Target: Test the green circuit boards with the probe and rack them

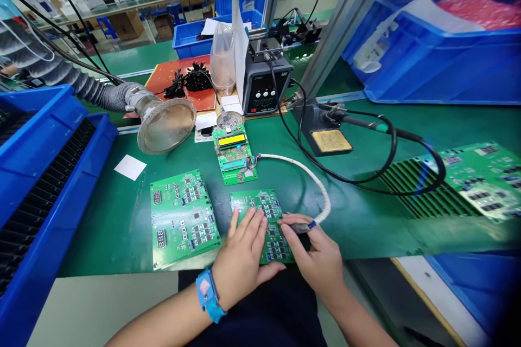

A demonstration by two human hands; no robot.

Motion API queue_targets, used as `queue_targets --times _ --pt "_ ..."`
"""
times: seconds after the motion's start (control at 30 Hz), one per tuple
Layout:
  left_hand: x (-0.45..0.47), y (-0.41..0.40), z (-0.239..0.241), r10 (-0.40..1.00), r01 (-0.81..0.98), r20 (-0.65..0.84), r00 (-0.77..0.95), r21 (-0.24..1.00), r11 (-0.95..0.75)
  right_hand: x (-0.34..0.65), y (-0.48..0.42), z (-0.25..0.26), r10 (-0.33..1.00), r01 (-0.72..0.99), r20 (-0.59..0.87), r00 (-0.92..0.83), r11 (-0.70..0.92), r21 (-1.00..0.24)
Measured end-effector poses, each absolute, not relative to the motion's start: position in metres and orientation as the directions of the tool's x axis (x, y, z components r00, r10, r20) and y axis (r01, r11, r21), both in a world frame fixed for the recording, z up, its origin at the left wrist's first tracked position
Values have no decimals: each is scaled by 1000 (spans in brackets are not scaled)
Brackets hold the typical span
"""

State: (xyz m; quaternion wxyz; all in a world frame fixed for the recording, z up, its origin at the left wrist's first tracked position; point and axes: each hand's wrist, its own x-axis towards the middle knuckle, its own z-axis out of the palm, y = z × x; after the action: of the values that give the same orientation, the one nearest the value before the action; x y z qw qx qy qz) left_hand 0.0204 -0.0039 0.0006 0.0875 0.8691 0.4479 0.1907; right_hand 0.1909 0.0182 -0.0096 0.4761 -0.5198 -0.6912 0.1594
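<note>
Flat on a green circuit board [273, 204] at the table's front edge lies my left hand [244, 252], fingers stretched out, a blue wrist strap [207, 290] behind it. My right hand [317, 257] pinches a dark probe connector [300, 226] whose tip meets the board's right half. A white sleeved cable [321, 184] curves from that connector to a small programmer board [234, 154] with a lit yellow display. To the left rests a stack of similar circuit boards [185, 222] with digit displays. My left palm hides part of the board being worked on.
A fume extractor hose [166, 124] hangs at left beside blue bins [81, 173]. Behind are a soldering station [266, 84] and its iron in a stand [325, 133], with looping black cable. More boards [468, 179] stand at right, below a large blue bin [443, 65].
</note>
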Motion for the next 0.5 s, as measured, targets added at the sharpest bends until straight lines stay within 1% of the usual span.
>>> queue_targets --times 0.3,0.37,0.5 --pt "21 -6 -1 821 742 256 510 351 -571 192 17 -13 882 554 471 -5 394 -733" --pt "20 -7 -1 834 745 285 473 377 -551 192 16 -14 885 554 466 -6 391 -735" --pt "20 -10 -2 844 728 388 371 443 -524 191 17 -13 878 553 479 -6 402 -730"
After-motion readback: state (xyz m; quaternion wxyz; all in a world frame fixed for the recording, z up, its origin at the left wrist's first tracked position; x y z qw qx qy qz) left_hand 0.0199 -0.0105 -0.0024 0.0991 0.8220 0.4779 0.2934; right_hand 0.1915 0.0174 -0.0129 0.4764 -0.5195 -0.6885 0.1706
